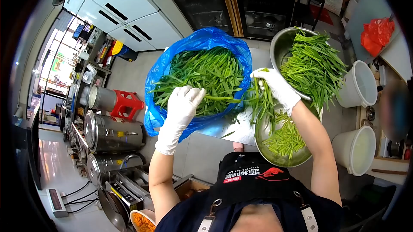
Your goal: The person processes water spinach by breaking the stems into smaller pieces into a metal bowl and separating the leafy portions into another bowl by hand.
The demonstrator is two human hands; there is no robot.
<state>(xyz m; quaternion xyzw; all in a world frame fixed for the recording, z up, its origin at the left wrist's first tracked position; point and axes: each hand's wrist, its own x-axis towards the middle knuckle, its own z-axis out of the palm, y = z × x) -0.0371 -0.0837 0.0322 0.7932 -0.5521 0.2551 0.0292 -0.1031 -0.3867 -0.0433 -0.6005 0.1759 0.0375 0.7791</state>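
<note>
Both my hands wear white gloves. Over the lower part of a blue plastic bag (214,34) full of long green leafy stalks (206,73), my left hand (184,103) is closed on a green stalk that points right. My right hand (275,86) grips a bunch of drooping stalks (262,103) between the bag and the bowls. Below that bunch, a metal bowl (304,159) holds short cut green pieces (286,139). A larger metal bowl (277,53) at the upper right is heaped with long green stalks (312,66).
The bag and bowls rest on a metal table (241,131). White buckets (360,150) stand at the right, near a hanging red bag (377,36). A red stool (127,104) and large steel pots (116,134) are at the left.
</note>
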